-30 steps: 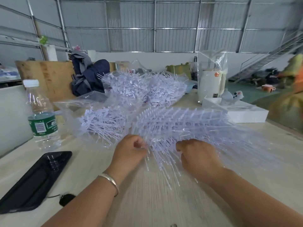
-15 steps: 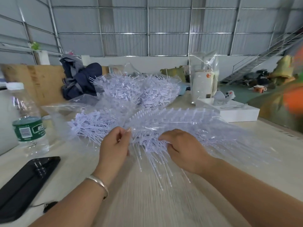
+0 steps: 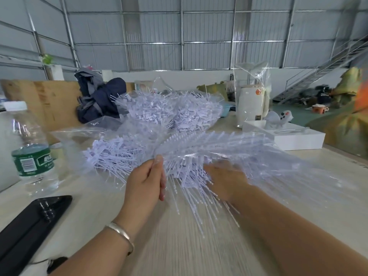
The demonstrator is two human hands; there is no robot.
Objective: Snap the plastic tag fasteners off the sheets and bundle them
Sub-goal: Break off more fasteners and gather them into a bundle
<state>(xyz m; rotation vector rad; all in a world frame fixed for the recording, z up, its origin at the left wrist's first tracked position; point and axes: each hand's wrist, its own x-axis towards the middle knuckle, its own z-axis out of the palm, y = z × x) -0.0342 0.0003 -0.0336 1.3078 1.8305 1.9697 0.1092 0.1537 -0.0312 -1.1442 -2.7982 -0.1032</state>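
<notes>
- Pinching the near edge of a fanned sheet (image 3: 215, 154) of tag fasteners, the left hand (image 3: 146, 182) grips it between thumb and fingers (image 3: 159, 162), raised just above the table (image 3: 179, 246).
- The right hand (image 3: 225, 180) lies under the blurred fasteners at 3 o'clock of the left; whether it grasps them cannot be told.
- The sheet looks light, thin and springy; its long filaments splay and would tangle or bend.
- Best hold, by judgement: the stiff comb spine (image 3: 185, 136), not the loose tails.
- Loose fasteners sit in a bag (image 3: 111, 156) at 10 o'clock and a pile (image 3: 171, 112) at 12.
- A bottle (image 3: 29, 154) stands at 9 o'clock.
</notes>
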